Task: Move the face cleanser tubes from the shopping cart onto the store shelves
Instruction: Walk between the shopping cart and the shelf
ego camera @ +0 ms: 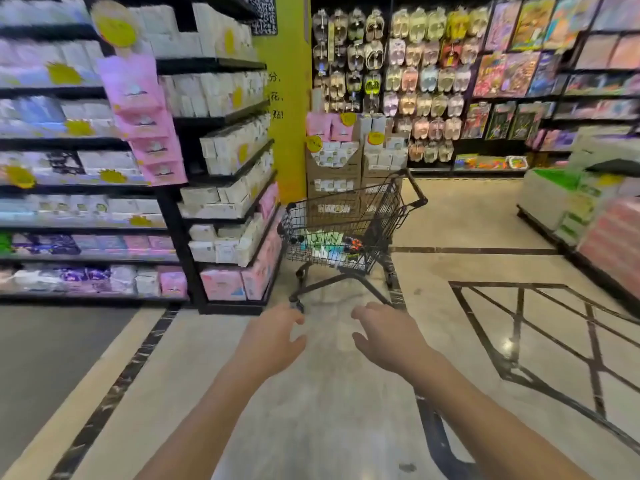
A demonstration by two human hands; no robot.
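Stock: tubes [325,245], a mixed heap in pale green, white and blue, lying on the bottom of the cart [379,216]. They are too blurred to count, and a few darker items among them cannot be identified. Cart: small, black wire, standing on the floor [329,393] with its handle [417,192] on the far side, away from the person. Shelves [230,188]: just left of the cart, stacked with white and pink boxed goods; the cart appears parked close against this end so that stock can be passed across with a short reach. Cardboard display boxes [332,168]: directly behind the cart. Slippers [398,81]: hung in rows on the wall beyond the cart, to its right. Left hand [273,337]: on the near side of the cart and well short of it, stretched forward, grip slack with fingers loosely curved, holding nothing. Right hand [384,336]: beside the left, equally short of the cart, grip likewise loose and empty. Status, as judged: no tube yet lifted; both arms are held out towards the cart, presumably to reach into the basket from its front end.
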